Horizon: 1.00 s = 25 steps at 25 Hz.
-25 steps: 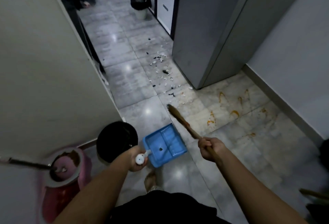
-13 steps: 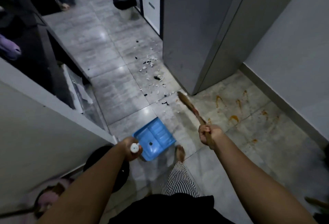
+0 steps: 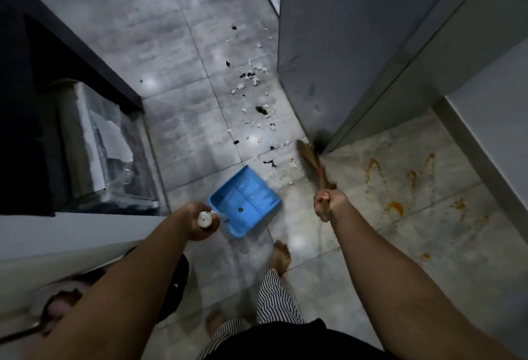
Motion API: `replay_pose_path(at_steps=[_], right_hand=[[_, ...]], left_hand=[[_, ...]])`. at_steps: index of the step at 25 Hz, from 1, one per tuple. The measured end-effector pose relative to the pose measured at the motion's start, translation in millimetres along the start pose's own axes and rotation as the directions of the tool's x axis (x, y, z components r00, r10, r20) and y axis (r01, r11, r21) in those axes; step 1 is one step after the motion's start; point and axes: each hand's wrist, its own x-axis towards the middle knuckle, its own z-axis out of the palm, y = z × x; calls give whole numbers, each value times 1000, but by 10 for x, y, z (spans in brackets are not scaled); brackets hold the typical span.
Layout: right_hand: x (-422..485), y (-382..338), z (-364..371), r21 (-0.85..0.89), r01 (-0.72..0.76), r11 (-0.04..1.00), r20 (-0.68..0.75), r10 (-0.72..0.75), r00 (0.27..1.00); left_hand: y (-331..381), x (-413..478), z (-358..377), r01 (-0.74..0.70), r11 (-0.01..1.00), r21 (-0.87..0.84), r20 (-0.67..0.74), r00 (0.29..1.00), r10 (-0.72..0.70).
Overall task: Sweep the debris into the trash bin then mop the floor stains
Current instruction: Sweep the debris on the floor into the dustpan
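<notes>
My left hand (image 3: 200, 223) grips the white handle of a blue dustpan (image 3: 245, 202), which hangs just above the grey tiles. My right hand (image 3: 328, 203) is closed around a short brown broom (image 3: 310, 159) whose bristle end points at the corner of the grey cabinet. White and black scraps of debris (image 3: 254, 102) lie scattered on the floor beyond the dustpan, along the cabinet's left side. Orange stains (image 3: 394, 206) mark the paler tiles to the right. A black bin (image 3: 178, 288) shows partly behind my left forearm.
A tall grey cabinet (image 3: 357, 45) stands ahead on the right. A dark shelf unit with a clear box (image 3: 108, 159) lines the left side. A pink mop bucket (image 3: 57, 302) sits at the lower left. My bare foot (image 3: 281, 256) is below the dustpan.
I have stepped forward, so the debris and cabinet corner are closer. The dustpan and broom moved with me towards the scraps; the far bin has left the view.
</notes>
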Motion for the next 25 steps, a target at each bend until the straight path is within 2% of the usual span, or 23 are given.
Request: replay_pose_path(at_steps=[4,9,14,16,20,25], right_hand=[[-23,114,-206,-34,-106,994,31,107,994],[-334,-29,-372,-82,-175,981,59,180,982],[-374,-214,-222,-12,-98,995,5,98,995],[-256,-174,-89,-45,-71,996,-26,70,997],[1,231,136,-192,-160,968,-55,152,987],[-52,779,201,-248,-272,930,-12,278,961]], left_hand=[[90,105,48,11,1000,-19,-75,997,-12],[180,41,-160,28,1000,5,-62,998,-28],[283,-9,-299,55,998,40,-29,998,-54],[353,-13,-282,40,998,43,-27,999,-38],[483,40,-246,16,998,63,-66,998,-12],[664,134,-396,47,993,107,-35,998,-43]])
